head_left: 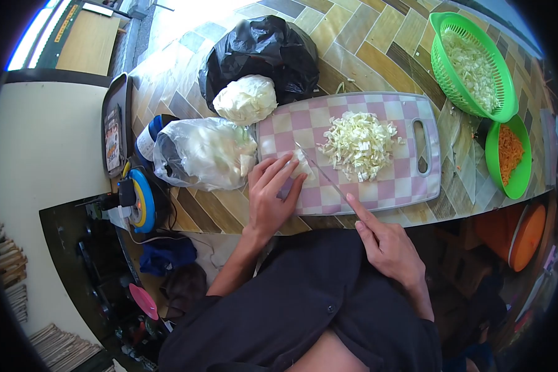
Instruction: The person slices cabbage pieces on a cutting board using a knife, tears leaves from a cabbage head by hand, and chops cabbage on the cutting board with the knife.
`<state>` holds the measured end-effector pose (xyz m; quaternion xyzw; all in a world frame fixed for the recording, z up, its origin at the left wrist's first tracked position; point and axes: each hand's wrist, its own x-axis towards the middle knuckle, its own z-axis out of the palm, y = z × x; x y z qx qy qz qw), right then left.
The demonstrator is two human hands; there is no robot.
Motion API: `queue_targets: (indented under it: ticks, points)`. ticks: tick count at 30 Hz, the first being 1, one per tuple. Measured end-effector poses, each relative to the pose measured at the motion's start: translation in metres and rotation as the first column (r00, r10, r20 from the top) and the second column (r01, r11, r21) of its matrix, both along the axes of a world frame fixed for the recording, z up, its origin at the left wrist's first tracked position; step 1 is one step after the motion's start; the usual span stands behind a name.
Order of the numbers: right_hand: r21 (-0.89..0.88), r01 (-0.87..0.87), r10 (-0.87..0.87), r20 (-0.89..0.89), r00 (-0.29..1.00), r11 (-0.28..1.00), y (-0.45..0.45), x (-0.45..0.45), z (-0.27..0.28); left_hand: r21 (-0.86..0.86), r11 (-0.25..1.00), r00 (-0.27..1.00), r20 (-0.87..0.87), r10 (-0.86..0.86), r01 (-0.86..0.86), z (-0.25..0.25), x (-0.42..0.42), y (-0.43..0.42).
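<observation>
Cutting board: one pink-and-white checked cutting board, the hub for the clock directions here.
Chopped so far: one heap of pale shreds, probably cabbage, just off the board's centre toward 2 o'clock; more pale shreds lie in the green basket at 2 o'clock. Orange shreds sit in the green bowl at 3 o'clock, just beside the basket.
Left to cut: one small pale piece on the board toward 8 o'clock, partly hidden by fingers. One rounded pale lump at 10 o'clock looks unchopped.
How far along: well advanced, judging by the filled basket and the heap; the total left is uncertain.
Left hand: one, at 8 o'clock; the left hand has fingers bent and thumb in, pinning the pale piece.
Right hand: one, at 5 o'clock; the right hand is wrapped round the handle of the knife, forefinger along the blade.
Knife: one, its tip toward 11 o'clock, the blade just beside the pale piece.
Bags: two; a black bag between 10 and 11 o'clock, a clear bag at 9 o'clock, contents blurred.
Containers of shreds: two, one basket and one bowl.
Shreds: too many to count.
</observation>
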<state>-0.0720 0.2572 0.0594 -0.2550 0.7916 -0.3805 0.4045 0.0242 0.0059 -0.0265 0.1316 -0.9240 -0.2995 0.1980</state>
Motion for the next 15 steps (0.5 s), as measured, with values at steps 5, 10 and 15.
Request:
queue_targets:
  ticks: [5, 10, 15]
  points:
    - [-0.029, -0.002, 0.001, -0.037, 0.999, 1.000, 0.003, 0.007, -0.008, -0.111, 0.994, 0.998, 0.054, -0.018, 0.024, 0.002, -0.002, 0.003]
    - [-0.015, 0.001, -0.002, -0.078, 0.997, 1.000, 0.005, 0.012, -0.013, -0.134, 0.991, 1.000, 0.030, 0.007, -0.003, -0.001, -0.004, 0.005]
    - [0.051, -0.018, 0.020, -0.026, 0.999, 0.999, 0.004, 0.011, -0.006, -0.124, 0.992, 0.999, 0.042, 0.016, -0.011, -0.005, -0.003, 0.007]
